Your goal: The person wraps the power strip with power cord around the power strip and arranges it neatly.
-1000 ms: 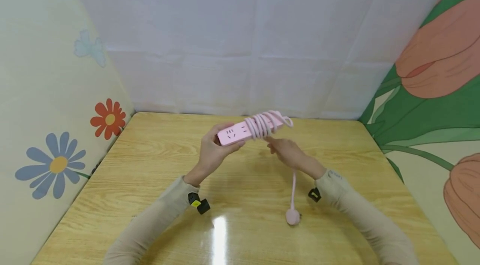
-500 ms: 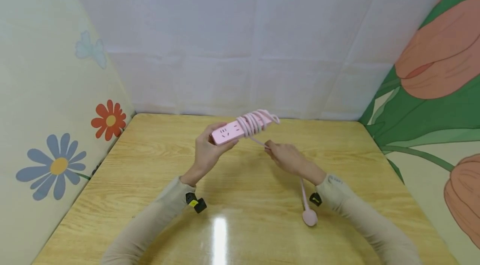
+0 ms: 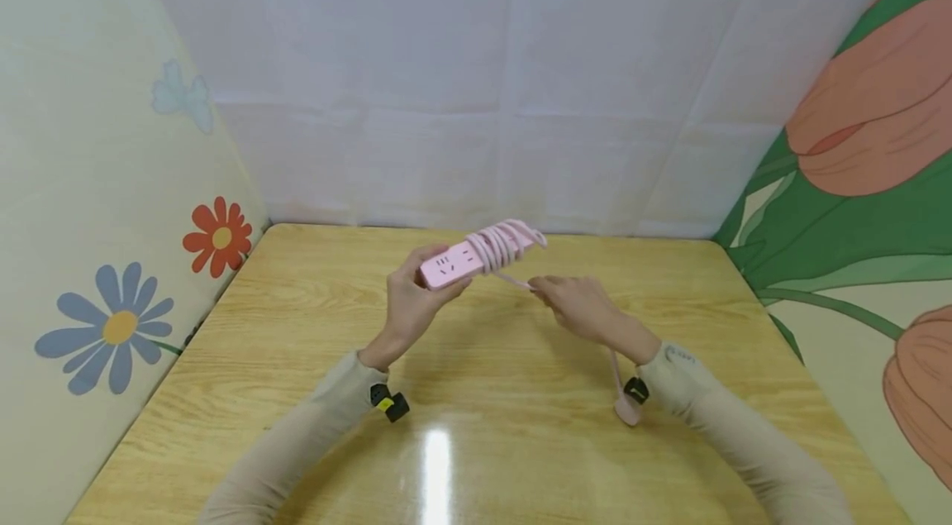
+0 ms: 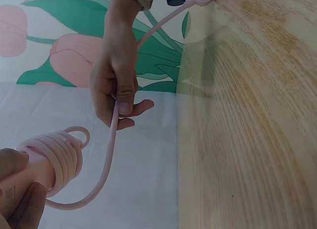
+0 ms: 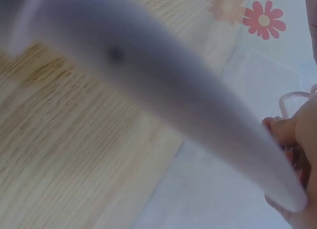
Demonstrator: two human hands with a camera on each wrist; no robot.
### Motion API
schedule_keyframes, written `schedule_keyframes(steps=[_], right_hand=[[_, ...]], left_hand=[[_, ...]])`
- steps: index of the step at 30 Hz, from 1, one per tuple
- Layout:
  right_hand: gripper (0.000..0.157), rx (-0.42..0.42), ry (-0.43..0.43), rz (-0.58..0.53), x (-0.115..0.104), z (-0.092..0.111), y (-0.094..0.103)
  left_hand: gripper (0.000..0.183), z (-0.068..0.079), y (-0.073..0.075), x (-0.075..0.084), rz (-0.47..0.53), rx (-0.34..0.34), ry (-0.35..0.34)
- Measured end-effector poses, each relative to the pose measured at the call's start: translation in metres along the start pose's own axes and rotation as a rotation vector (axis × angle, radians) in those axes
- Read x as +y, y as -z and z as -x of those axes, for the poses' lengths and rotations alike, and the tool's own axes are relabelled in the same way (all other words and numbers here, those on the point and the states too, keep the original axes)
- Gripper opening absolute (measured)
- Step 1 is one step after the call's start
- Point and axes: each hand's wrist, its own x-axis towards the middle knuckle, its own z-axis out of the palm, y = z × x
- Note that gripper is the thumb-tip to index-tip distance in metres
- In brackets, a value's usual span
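Note:
A pink power strip (image 3: 451,265) is held up over the table, tilted with its far end higher. My left hand (image 3: 407,302) grips its near left end between thumb and fingers. Several turns of pink cord (image 4: 58,157) wrap the strip's other half, and a small loop sticks out at the end. From the wraps a length of cord (image 4: 106,164) runs slack to my right hand (image 3: 583,310), which pinches it. Beyond that hand the cord hangs to the plug (image 3: 627,409), partly behind the wrist camera. In the right wrist view the cord looms large and blurred.
Under both hands lies a wood-grain table (image 3: 476,442) with a bright light reflection at the front. A white cloth (image 3: 476,78) hangs behind it. Flower-printed panels (image 3: 89,178) stand on the left and right sides.
My right hand has drawn away from the wraps to the right, pulling out a stretch of cord. The plug has swung right. My left hand and the strip have shifted slightly left.

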Motion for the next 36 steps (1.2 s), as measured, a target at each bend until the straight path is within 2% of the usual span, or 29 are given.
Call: schedule_keyframes(steps=[3,9,16,18,23,27,30,36], right_hand=[[0.011,0.003,0.010,0.000,0.000,0.000,0.002],[0.011,-0.018,0.014,0.006,-0.004,0.001,0.001],[0.009,-0.018,0.061,0.008,-0.011,0.002,0.002],[0.010,-0.008,0.082,0.016,-0.012,0.002,0.002],[0.016,0.030,0.136,0.019,-0.012,0.004,0.003],[0.020,0.096,0.203,0.011,-0.010,0.006,0.003],[0.016,0.161,0.272,0.017,-0.008,0.006,0.003],[0.045,0.262,0.413,0.113,-0.011,0.006,-0.001]], left_hand=[[0.050,0.000,-0.002,-0.004,-0.017,0.013,-0.006],[0.052,0.000,-0.003,-0.036,-0.012,0.044,0.008],[0.050,0.002,0.000,-0.038,-0.024,0.054,0.017],[0.049,0.002,0.001,-0.044,-0.028,0.059,0.006],[0.049,0.002,0.000,-0.045,-0.023,0.066,0.011],[0.050,0.003,-0.003,-0.046,-0.013,0.075,0.052],[0.049,0.003,-0.003,-0.044,-0.035,0.073,0.085],[0.048,0.003,-0.003,-0.017,-0.083,0.036,0.080]])
